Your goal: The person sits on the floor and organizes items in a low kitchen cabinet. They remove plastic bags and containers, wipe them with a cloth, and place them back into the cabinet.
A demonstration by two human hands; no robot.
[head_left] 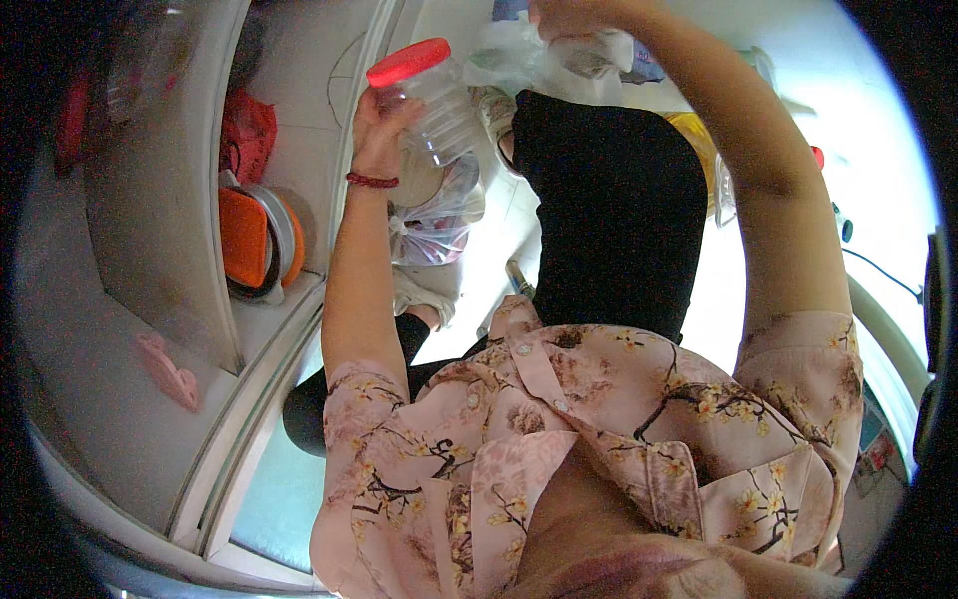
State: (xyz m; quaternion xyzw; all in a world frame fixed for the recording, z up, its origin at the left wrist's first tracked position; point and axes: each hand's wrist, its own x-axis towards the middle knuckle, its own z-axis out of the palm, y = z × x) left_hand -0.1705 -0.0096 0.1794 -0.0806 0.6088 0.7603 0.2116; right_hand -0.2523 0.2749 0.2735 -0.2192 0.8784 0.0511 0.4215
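Observation:
My left hand [382,123] grips a clear plastic jar [441,112] with a red lid [410,61], held tilted at the upper left. Below the jar, a knotted clear plastic bag [434,232] with things inside lies on the floor. At the top edge is my right hand [572,16], blurred and partly cut off, close to a crumpled translucent plastic bag [591,60]. Its fingers are too unclear to show whether they hold the bag.
On the left, a sliding-door track [258,400] crosses the floor. Beyond it are an orange round-edged item [243,236], a red bag [247,138] and a pink slipper [168,374]. My bent knee [610,217] in black fills the middle. A thin cable [883,271] runs at right.

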